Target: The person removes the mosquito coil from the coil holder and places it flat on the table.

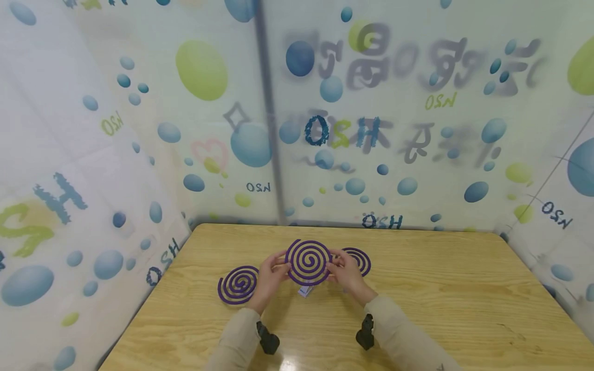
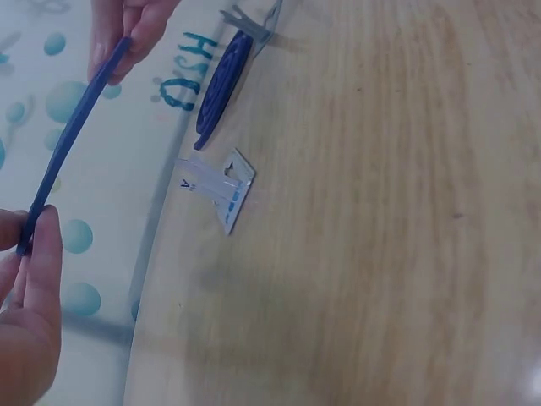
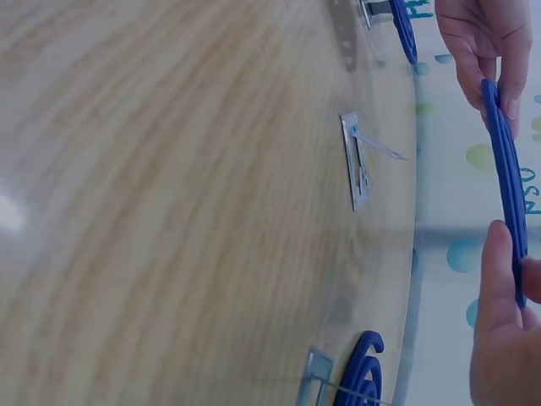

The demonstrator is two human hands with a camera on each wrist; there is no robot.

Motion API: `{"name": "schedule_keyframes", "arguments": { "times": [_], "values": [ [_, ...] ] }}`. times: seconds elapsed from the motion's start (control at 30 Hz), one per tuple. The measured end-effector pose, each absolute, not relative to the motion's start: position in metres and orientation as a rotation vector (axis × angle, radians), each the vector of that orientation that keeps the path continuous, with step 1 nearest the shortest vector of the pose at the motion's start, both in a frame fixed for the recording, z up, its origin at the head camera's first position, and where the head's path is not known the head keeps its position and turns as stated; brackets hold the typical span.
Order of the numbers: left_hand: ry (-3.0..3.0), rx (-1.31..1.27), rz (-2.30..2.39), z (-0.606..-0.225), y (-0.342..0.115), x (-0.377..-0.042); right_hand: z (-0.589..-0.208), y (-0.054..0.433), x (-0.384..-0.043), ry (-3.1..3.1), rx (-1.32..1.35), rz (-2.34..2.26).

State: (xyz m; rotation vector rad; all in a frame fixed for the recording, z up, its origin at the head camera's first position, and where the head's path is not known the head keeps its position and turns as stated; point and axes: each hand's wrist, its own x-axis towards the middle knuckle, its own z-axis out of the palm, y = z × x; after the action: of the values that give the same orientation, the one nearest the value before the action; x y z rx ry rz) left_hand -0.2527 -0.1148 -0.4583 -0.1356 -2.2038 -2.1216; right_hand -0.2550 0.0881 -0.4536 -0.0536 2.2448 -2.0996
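Note:
Both hands hold up a purple mosquito coil (image 1: 310, 260) by its opposite edges, its flat spiral facing the head camera. My left hand (image 1: 271, 275) pinches the left rim between thumb and fingers, and my right hand (image 1: 345, 273) pinches the right rim. Edge-on, the same coil (image 2: 72, 139) appears as a thin, slightly bowed strip in the left wrist view. Below it on the table lies a small metal stand (image 3: 355, 165) with a raised thin prong. A second coil (image 1: 238, 284) is beside my left forearm; a third coil (image 1: 359, 262) sits behind my right hand, partly hidden.
The wooden table (image 1: 441, 299) reaches back to a patterned curtain (image 1: 408, 154) with blue and green dots. In the right wrist view, another metal stand (image 3: 315, 376) is at the third coil. Dark wrist cameras sit on both sleeves.

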Motion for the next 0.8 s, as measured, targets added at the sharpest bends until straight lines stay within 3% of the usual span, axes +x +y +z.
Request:
{"name": "schedule_keyframes", "arguments": {
  "times": [0.8],
  "values": [
    [-2.417,-0.005,-1.655,-0.466,-0.111,-0.289,-0.462,0.069,-0.29,2.315,0.132,-2.077]
  ]
}}
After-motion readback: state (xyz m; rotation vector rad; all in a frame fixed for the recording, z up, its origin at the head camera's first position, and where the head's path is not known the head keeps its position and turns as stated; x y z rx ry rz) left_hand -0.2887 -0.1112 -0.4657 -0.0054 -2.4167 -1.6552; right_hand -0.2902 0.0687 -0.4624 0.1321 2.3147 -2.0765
